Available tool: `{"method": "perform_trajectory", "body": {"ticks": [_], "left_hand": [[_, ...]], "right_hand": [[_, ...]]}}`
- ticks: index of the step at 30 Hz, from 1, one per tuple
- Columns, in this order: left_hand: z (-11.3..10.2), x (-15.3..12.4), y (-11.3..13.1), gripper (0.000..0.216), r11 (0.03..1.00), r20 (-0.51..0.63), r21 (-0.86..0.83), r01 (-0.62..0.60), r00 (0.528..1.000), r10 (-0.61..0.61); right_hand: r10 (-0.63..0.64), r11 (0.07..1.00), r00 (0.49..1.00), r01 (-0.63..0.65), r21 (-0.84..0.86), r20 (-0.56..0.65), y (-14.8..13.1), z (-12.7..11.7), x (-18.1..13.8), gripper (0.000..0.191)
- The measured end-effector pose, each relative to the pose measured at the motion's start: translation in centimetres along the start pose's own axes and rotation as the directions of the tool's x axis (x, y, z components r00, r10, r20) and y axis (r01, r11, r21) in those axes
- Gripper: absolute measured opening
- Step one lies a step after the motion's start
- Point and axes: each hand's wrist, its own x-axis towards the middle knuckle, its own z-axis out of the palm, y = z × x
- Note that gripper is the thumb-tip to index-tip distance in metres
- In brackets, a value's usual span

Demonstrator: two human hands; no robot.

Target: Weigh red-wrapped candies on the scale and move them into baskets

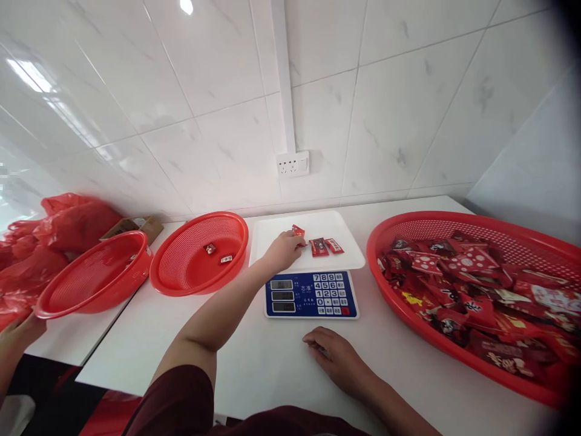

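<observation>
My left hand (285, 250) reaches over the white pan (336, 264) of a weighing scale, its fingertips closed on a small red snack packet (303, 244). Another red packet (298, 230) lies just beyond those fingers. To their right, a dark red packet (319, 246) and a red-and-white packet (334, 245) rest on the pan. The scale's blue panel (306, 307) has several keys and three small displays; their digits are too dim to read. My right hand (334, 358) rests on the white table in front of the scale, fingers loosely curled in, with nothing visible in them.
At right stands a large red basket (376, 257) heaped with red packets. Left of the scale, a red basket (200, 284) holds two small packets. Farther left, another person's hand (25, 330) grips a tilted red basket (91, 278), near red plastic bags (77, 224) and a cardboard box (152, 227).
</observation>
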Motion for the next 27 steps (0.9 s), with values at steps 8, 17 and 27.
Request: {"method": "perform_trajectory", "body": {"ticks": [8, 17, 27], "left_hand": [[-6.0, -6.0, -5.6, 0.026, 0.952, -0.364, -0.041, 0.304, 0.883, -0.298], [-6.9, -9.8, -7.3, 0.023, 0.921, -0.243, -0.13, 0.368, 0.889, -0.389], [-3.6, -10.9, -5.6, 0.022, 0.997, -0.001, -0.016, -0.073, 0.997, 0.073]], "right_hand": [[-0.03, 0.999, 0.999, 0.03, -0.031, 0.018, -0.2, -0.1, -0.2, 0.025], [-0.021, 0.998, 0.999, 0.024, -0.061, 0.045, 0.1, 0.0, -0.1, 0.027], [-0.023, 0.997, 0.999, 0.026, -0.075, 0.046, -0.1, -0.1, 0.0, 0.026]]}}
